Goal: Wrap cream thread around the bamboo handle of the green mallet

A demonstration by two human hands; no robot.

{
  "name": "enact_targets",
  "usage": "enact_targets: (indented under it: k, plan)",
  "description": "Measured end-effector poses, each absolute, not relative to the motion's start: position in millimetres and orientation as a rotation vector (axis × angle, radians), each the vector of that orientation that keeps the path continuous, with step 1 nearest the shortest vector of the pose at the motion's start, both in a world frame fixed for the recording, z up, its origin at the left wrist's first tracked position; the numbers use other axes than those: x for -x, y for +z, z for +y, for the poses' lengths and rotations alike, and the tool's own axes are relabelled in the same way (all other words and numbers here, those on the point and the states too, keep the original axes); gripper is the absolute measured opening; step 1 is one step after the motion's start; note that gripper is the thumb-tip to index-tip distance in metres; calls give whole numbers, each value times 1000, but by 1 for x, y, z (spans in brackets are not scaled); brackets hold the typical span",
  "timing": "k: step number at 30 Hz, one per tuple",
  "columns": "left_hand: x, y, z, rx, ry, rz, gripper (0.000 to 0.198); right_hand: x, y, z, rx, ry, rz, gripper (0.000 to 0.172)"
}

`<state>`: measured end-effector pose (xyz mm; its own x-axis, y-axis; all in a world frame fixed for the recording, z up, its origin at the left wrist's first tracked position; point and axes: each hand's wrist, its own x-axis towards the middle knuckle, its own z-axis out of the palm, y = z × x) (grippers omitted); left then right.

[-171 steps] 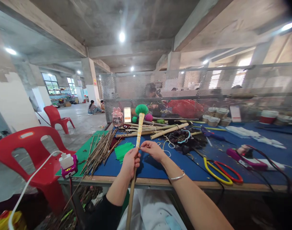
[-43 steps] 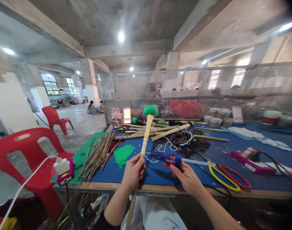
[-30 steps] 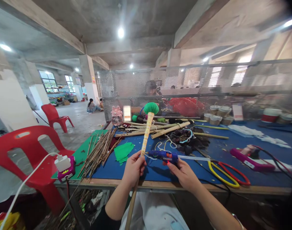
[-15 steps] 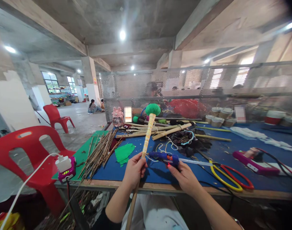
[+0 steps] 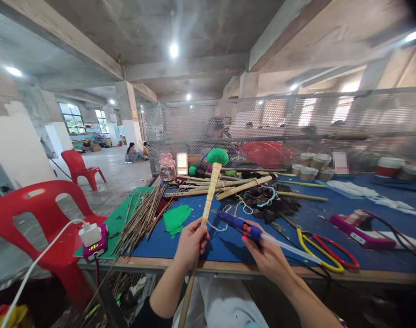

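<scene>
While a hot-glue gun [image 5: 241, 225] is clasped by the right hand [image 5: 272, 253], the probably light, stiff yarn-topped stick [image 5: 210, 193] is aptly gripped mid-shaft by the closed left hand [image 5: 193, 239].

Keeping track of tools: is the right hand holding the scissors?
No, the right hand holds a blue glue gun; the scissors lie on the table.

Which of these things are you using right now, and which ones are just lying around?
Being used:
- stick with the green top, held in the left hand
- blue glue gun, held in the right hand

Just lying around, it seems:
- scissors with red and yellow handles
- green cloth
- thin sticks
- pink bottle
- paper cups
</scene>
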<state>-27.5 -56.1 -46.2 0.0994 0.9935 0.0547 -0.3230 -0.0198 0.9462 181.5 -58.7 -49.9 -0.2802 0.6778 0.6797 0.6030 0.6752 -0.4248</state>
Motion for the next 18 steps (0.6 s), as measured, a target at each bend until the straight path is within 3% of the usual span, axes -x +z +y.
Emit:
enact_targets:
  k: [7, 18]
  plan:
    - [28, -48, -55, -1045, 1298, 873, 32, -218, -39, -59, 998, -75, -2043, 42]
    - [28, -51, -58, -960, 1302, 913, 41, -397, 44, 58, 1924, -292, -1701, 46]
